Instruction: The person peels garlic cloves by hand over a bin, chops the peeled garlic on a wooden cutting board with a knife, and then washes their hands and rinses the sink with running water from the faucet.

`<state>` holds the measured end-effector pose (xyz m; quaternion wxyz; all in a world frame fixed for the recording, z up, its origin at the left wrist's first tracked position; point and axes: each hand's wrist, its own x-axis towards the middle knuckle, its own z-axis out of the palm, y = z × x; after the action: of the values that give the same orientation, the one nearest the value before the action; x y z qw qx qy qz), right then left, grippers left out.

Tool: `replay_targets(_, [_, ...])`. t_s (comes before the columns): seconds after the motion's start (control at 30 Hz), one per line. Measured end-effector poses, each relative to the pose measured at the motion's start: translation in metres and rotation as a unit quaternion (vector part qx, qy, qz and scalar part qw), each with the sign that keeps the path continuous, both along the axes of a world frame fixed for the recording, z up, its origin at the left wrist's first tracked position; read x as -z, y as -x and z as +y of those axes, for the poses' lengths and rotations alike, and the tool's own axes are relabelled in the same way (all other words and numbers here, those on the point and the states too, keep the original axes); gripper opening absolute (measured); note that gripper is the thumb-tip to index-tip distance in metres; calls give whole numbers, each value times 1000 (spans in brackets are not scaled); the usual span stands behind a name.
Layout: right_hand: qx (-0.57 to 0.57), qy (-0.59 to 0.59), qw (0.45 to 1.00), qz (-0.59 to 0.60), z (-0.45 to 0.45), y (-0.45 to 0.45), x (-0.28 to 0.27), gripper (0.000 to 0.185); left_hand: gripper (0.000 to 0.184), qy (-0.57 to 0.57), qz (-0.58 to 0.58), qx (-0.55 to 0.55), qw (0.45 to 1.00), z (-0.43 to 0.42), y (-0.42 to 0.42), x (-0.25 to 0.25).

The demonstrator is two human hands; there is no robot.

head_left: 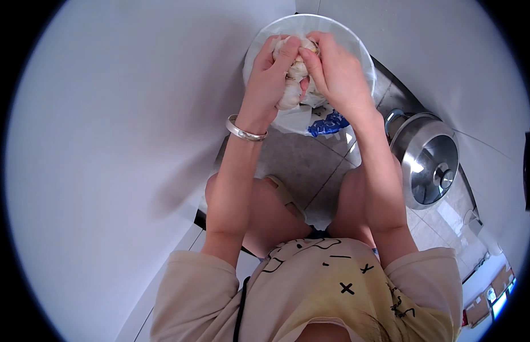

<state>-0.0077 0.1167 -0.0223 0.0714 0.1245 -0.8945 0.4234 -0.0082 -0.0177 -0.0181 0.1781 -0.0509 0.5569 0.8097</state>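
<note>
Several white garlic bulbs (290, 94) are bunched together in my left hand (269, 77), its fingers wrapped round them and its thumb on top. My right hand (340, 71) is closed at the upper bulb, with thumb and fingertips pressed against its skin. Both hands are above a round white bin (252, 57) with a pale liner. Inside the bin, a crumpled blue wrapper (328, 123) and some white scraps show below the hands. My hands hide part of the garlic and the middle of the bin.
A steel pot with a glass lid (429, 162) stands on the tiled floor (296, 154), right of my right forearm. A pale wall or panel (105, 125) rises close on the left, and another grey surface (447, 57) is at the upper right. Cardboard boxes (478, 308) are at the lower right.
</note>
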Motion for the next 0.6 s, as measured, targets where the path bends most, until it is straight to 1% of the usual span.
replay_targets(0.03, [4, -17, 1000, 16, -1, 0, 2, 32, 27, -1, -4, -3, 1000, 0, -1, -1])
replay_targets(0.13, [13, -22, 999, 25, -4, -2, 3, 29, 30, -9, -18, -4, 1000, 2, -2, -2])
replay_targets(0.17, [34, 17, 999, 15, -3, -1, 6, 30, 31, -12, -23, -3, 1000, 1, -3, -2])
replay_targets(0.23, [76, 95, 993, -3, 2, 4, 9, 32, 34, -54, -51, 25, 997, 1, -6, -10])
replay_targets(0.27, [67, 154, 985, -29, 2, 4, 8, 31, 36, -75, -65, 40, 994, 0, -7, -12])
replay_targets(0.33, [47, 270, 958, -80, 3, 5, 3, 30, 38, -70, -44, 40, 996, -2, -5, -10])
replay_targets(0.43, [-12, 404, 898, -175, 9, 4, -4, 33, 37, -59, -11, 36, 998, -3, -5, -12])
replay_targets(0.53, [28, 332, 935, -123, 3, 0, -9, 34, 37, -56, 2, 50, 997, -4, -4, -9])
replay_targets(0.6, [22, 333, 933, -133, 4, 0, -8, 33, 38, -67, -1, 64, 996, -7, -5, -9])
